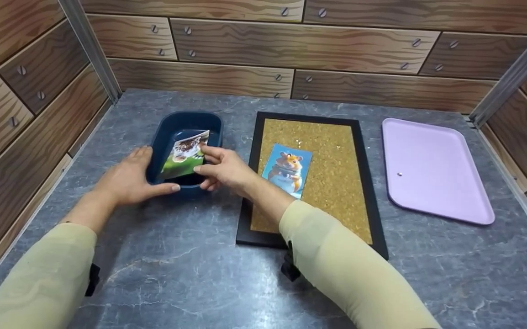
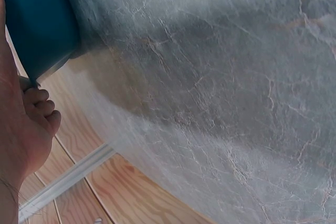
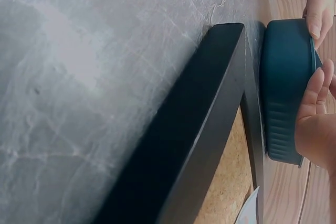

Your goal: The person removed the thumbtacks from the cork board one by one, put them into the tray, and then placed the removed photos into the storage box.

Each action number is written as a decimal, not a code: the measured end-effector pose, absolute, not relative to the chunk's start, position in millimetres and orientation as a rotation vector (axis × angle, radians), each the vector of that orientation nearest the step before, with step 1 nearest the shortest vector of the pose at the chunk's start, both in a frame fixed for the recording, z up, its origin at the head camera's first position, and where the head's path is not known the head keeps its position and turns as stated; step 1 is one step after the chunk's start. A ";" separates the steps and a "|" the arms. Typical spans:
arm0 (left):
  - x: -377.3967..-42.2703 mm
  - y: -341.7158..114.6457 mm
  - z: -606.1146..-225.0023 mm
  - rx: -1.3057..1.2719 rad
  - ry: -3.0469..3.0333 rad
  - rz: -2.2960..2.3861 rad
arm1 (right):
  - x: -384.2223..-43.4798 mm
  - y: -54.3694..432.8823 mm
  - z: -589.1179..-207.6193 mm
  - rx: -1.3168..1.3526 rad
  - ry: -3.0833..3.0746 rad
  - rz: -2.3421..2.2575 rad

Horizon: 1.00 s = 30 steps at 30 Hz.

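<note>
A photo card point(image 1: 186, 153) showing a tiger-like animal on green is tilted over the dark blue plastic tub point(image 1: 155, 157). My right hand point(image 1: 227, 169) pinches its right edge between thumb and fingers. My left hand point(image 1: 129, 176) holds the tub's near left corner, the thumb along the front rim; in the left wrist view its fingers look curled at the tub's edge. Right of the tub lies a black-framed cork board point(image 1: 332, 183), with a hamster picture card point(image 1: 288, 169) on its left part under my right forearm. In the right wrist view both hands meet at the tub point(image 3: 286, 87).
A lilac tray point(image 1: 432, 169) lies at the right, with a tiny shiny piece point(image 1: 399, 174) on it. Small shiny bits point(image 1: 299, 143) show on the cork above the hamster card. Wood-patterned walls point(image 1: 291, 45) enclose the grey marbled table point(image 1: 167, 274).
</note>
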<state>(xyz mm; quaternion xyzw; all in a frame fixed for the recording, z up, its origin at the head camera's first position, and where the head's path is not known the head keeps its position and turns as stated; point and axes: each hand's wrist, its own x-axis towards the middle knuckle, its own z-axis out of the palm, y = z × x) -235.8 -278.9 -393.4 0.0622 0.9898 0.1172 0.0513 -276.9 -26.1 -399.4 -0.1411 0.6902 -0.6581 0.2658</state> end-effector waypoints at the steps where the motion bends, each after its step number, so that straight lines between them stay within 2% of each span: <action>1: -235.9 -278.9 -393.5 0.188 3.012 0.356 | -277.1 -26.1 -399.4 -0.387 1.875 -1.765; 30: -236.2 -277.4 -394.5 0.161 2.996 0.337 | -275.0 -22.3 -396.9 -0.590 2.015 -1.574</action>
